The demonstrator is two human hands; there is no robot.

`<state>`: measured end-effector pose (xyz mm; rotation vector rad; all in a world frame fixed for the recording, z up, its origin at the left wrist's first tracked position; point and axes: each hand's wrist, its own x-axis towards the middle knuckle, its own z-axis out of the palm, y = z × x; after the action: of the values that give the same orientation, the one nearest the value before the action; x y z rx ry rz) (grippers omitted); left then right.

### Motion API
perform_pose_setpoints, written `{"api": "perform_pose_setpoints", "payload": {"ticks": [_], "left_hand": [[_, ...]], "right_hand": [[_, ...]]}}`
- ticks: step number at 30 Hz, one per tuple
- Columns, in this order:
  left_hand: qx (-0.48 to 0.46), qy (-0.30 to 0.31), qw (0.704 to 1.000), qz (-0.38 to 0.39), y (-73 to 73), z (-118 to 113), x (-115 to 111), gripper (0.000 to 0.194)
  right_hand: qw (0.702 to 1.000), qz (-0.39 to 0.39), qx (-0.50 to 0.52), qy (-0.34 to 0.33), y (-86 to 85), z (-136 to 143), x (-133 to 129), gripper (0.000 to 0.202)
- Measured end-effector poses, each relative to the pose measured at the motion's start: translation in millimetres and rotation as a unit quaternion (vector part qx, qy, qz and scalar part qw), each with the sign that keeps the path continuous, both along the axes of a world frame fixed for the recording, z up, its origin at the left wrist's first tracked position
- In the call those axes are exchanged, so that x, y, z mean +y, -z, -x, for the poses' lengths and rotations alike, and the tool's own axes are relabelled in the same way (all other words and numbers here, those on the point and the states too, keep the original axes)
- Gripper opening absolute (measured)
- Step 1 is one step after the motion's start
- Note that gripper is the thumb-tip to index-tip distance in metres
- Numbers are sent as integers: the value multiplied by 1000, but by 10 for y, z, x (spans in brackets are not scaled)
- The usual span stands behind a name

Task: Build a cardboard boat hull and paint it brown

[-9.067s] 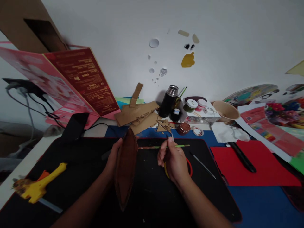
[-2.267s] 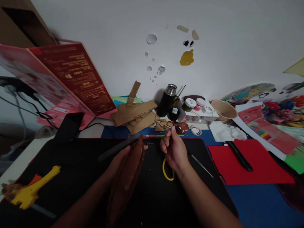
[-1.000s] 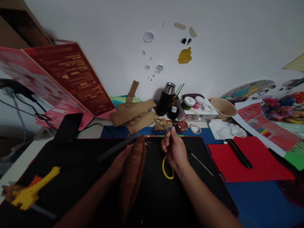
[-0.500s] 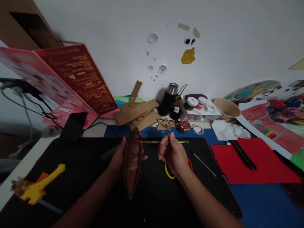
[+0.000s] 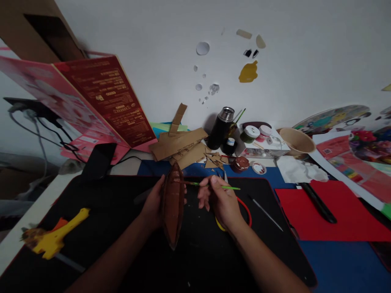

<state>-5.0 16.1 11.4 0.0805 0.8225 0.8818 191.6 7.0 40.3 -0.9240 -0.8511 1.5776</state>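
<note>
A brown-painted model boat (image 5: 172, 207), long and pointed at both ends, is held upright by my left hand (image 5: 155, 201), which wraps it from the left and behind. Between the thumb and fingers of my right hand (image 5: 221, 199) is a thin green paintbrush (image 5: 230, 187). Its brown-smeared tip reaches left to the upper inside of the boat. Under my right hand lie scissors with red and yellow handles (image 5: 249, 211), partly covered. An open jar of brown paint (image 5: 241, 163) stands beyond that hand, beside its lid (image 5: 258, 167).
A black mat (image 5: 116, 244) covers the desk. A yellow giraffe figure (image 5: 51, 240) lies left, a silver pen (image 5: 266, 213) right. Cardboard scraps (image 5: 183, 144), a black flask (image 5: 220, 128) and paint jars (image 5: 250, 133) line the wall. Red paper (image 5: 345, 219) lies at right.
The brush tip has moved from the boat's right edge to its inside near the upper end. The boat has turned slightly, showing more of its inside. The whole view has shifted a little.
</note>
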Motion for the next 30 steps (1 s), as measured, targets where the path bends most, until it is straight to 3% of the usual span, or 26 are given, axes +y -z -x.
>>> {"api": "perform_pose_setpoints", "payload": {"ticks": [21,27,30], "left_hand": [[27,7,1000,15,9,-69,-40,52],[46,6,999,28,-43,-90,-30,52],[62,15,998,30,-76,-93,-34,56]], "right_hand": [[999,10,-8,30,61,22,49,45],[1000,19,-6,-11,90,35,-1,47],[1000,14,-4,6,73,32,26,46]]}}
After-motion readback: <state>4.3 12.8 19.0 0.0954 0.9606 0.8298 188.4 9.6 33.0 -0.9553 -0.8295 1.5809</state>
